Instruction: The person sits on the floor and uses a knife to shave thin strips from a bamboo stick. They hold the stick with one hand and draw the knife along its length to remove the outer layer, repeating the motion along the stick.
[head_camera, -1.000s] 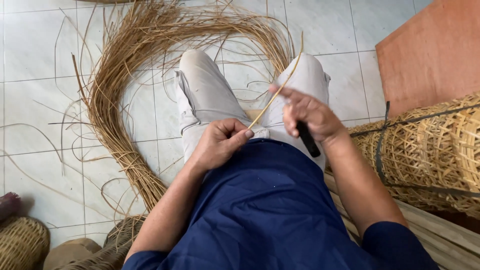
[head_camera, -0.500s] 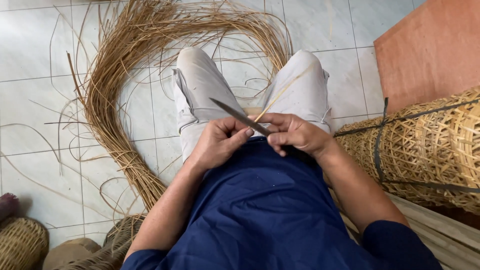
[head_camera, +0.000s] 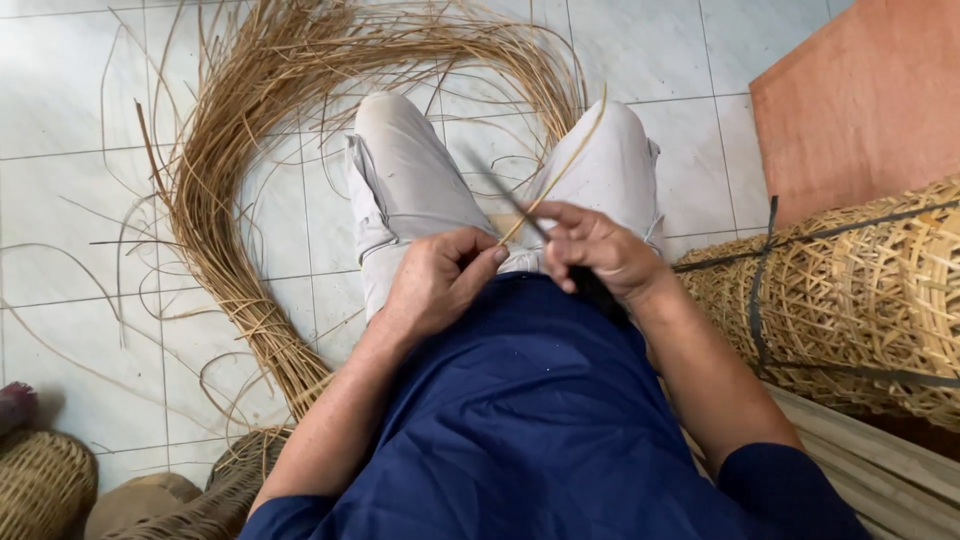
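**Seated work with a cane strip and a knife, seen from above**

White tiled floor (head_camera: 60, 180): fills the view from 9 to 12 o'clock, bearing everything below.

Large curved bundle of pale tan rattan strands (head_camera: 250, 130): arcs from 7 o'clock up through 11 to 1 o'clock, looping past the knees of the light grey trousers (head_camera: 410, 180).

Dark blue long-sleeved shirt (head_camera: 520, 430): fills the lower centre, at 6 o'clock.

Roll of open-weave tan wicker matting bound with dark straps (head_camera: 850, 290): at 3 to 4 o'clock, just beside the right forearm.

Reddish-brown flat board (head_camera: 860, 100): at 2 o'clock, above the roll.

Small woven baskets (head_camera: 40, 480): at 8 o'clock, partly cut off.

Left hand (head_camera: 440, 280): centre, fingers curled closed, thumb and forefinger pinching the lower end of the strip.

Right hand (head_camera: 600, 250): just right of centre, fist closed around the handle of the knife; touching or nearly touching the left hand.

Dark-bladed knife with black handle (head_camera: 500, 195): blade blurred, pointing toward 11 o'clock, crossing the strip.

Thin single strip of tan cane (head_camera: 565, 165): rises from the left fingertips toward 1 o'clock, over the right knee.
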